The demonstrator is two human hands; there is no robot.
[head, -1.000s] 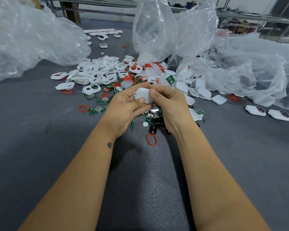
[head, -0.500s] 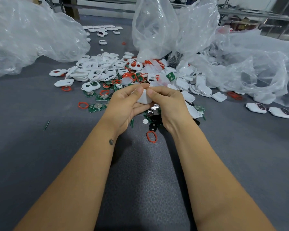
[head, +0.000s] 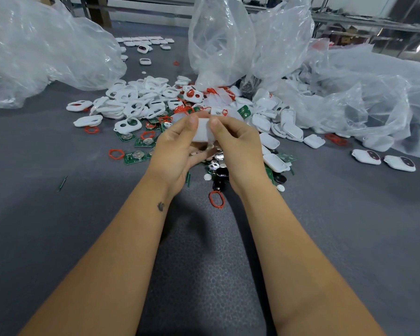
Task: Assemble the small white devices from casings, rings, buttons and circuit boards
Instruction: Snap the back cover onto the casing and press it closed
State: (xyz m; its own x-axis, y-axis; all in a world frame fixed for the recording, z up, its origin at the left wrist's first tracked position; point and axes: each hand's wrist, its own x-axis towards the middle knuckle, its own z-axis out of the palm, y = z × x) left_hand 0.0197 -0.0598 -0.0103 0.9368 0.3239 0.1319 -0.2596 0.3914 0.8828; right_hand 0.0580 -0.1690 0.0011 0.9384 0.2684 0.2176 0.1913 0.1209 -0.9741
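Your left hand [head: 177, 151] and right hand [head: 238, 151] meet at the centre of the view, both grasping 1 white casing [head: 203, 130] between them, lifted above the table [head: 58, 238]. Each thumb lies along the top of the casing, and the grip of each hand curls under it; the casing is motion-blurred, so whether it is 1 shell or 2 halves pressed together cannot be told.

Directly beneath your hands lie silver coin cells [head: 218, 156], black buttons [head: 221, 172] and a red ring [head: 216, 199] at 6 o'clock of the casing. At 9 o'clock sit green circuit boards [head: 135, 157] with another red ring [head: 116, 154] just beside them. From 10 to 12 o'clock spreads a heap of white front casings [head: 131, 103] with 2 openings each, mixed with red rings. At 2 o'clock lies a pile of plain white back shells [head: 272, 122], partly spilling from a clear plastic bag [head: 349, 103]. At 3 o'clock, well apart from your hands, 2 finished devices [head: 383, 160] rest side by side. A second clear bag [head: 223, 40] stands at 12 o'clock and a third [head: 39, 52] fills 10 o'clock. Far back at 11 o'clock, a row of white devices [head: 146, 41] lies on the table.
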